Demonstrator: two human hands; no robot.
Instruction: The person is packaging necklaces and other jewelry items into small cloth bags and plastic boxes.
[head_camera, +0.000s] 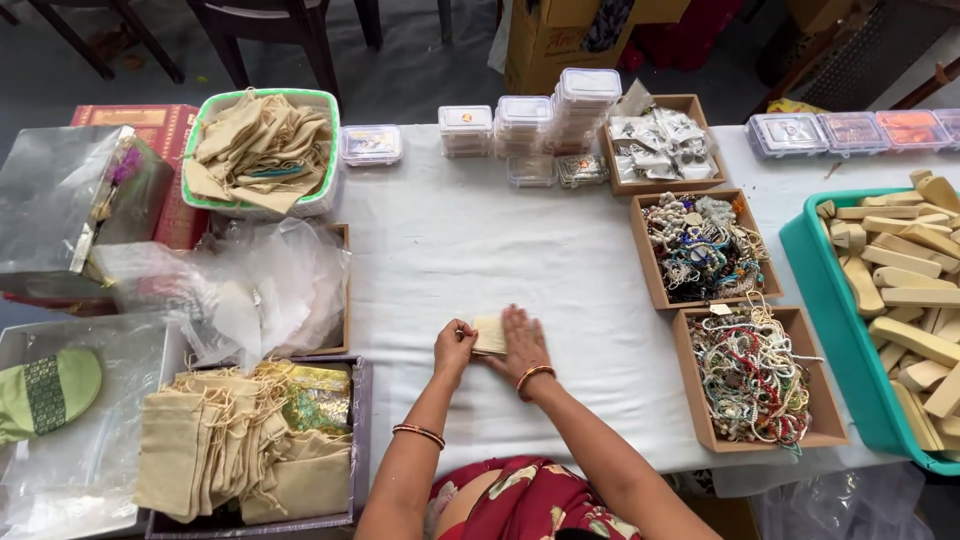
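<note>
Pouch (489, 334): step in hand, flattening; left hand (453, 347) pinches its edge, right hand (522, 345) presses flat on it; beads (748, 370) right; next move needs a lifted palm.

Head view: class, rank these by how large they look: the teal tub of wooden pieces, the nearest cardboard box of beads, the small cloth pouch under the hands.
1. Teal tub, though partly cut off at the frame edge.
2. Cardboard box of beads.
3. Cloth pouch, partly covered by the right hand.
</note>
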